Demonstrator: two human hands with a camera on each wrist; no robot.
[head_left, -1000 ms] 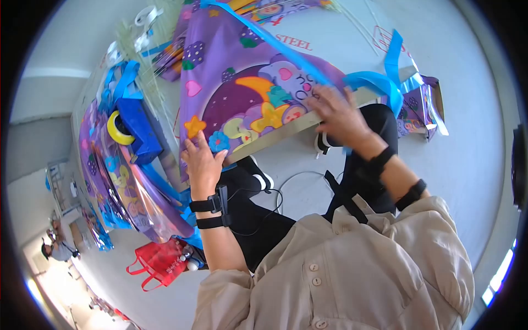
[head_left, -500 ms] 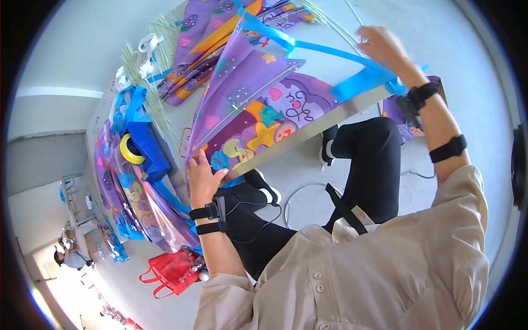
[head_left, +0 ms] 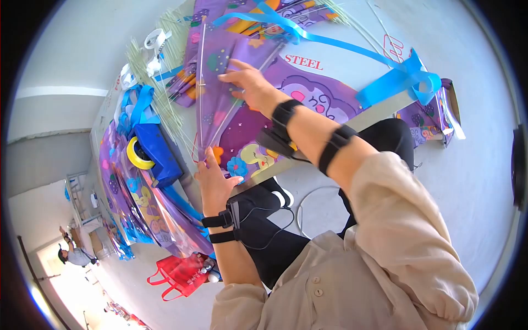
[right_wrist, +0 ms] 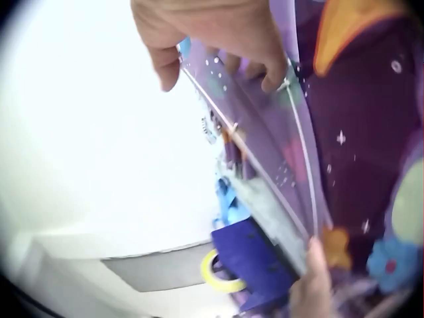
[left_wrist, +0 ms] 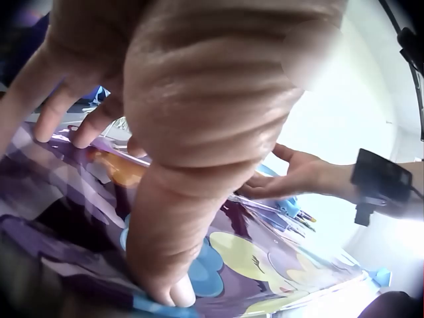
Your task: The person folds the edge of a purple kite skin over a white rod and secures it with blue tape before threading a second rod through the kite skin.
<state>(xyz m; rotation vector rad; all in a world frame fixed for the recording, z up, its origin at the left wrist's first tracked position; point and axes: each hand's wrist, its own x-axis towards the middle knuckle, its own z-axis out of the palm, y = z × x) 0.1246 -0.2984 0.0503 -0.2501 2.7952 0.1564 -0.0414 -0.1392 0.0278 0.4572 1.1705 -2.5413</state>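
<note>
A purple cartoon-printed kite (head_left: 242, 129) lies on a pale board, one side of its sheet folded over, with thin white rods (right_wrist: 301, 126) along the flap. My left hand (head_left: 214, 184) rests at its near left corner, fingers at the rods' meeting point. In the left wrist view the left thumb (left_wrist: 169, 245) presses down beside a printed blue flower. Over the folded flap is my right hand (head_left: 250, 85), fingers loosely bent with the tips right at the sheet. A blue ribbon (head_left: 346, 47) runs across the far side and loops at the right.
Left of the kite stands a blue tape dispenser (head_left: 157, 157) with yellow tape. Several thin sticks (head_left: 165, 102) and a white tape roll (head_left: 158, 37) lie farther back. More purple folded sheets (head_left: 190, 82) sit behind. A red bag (head_left: 179, 274) is on the floor.
The right hand swung out right with the blue ribbon, then came back left over the kite's flap. The sheet, flat before, is now folded over. The left hand stays at the corner.
</note>
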